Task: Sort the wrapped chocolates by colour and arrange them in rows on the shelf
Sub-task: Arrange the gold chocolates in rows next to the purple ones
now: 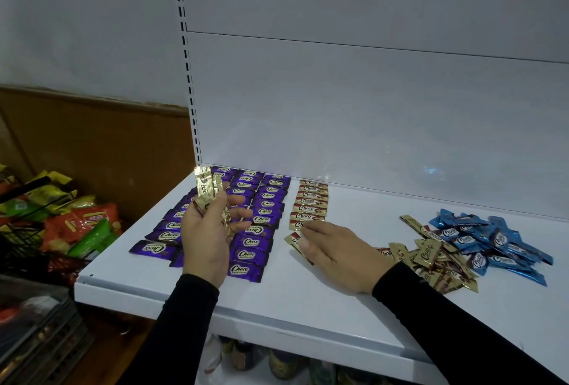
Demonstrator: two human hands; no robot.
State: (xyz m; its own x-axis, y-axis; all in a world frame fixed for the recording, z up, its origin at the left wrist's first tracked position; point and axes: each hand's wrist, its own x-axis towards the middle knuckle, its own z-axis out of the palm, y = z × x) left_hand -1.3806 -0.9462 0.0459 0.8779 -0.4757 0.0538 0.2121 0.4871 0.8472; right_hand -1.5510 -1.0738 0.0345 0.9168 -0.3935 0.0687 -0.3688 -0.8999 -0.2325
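left hand [205,230] raised, fingers curled, right hand [337,254] flat, palm down

We have a single wide-angle view, worn on the head, looking forward and down over the white shelf [308,298]; it sits close, with both sleeved forearms entering from the bottom edge; the left hand [209,230] lies left of centre, the right hand [341,249] near centre; beyond the hands the back panel [369,107] fills the upper frame; straight edges bow toward the margins.
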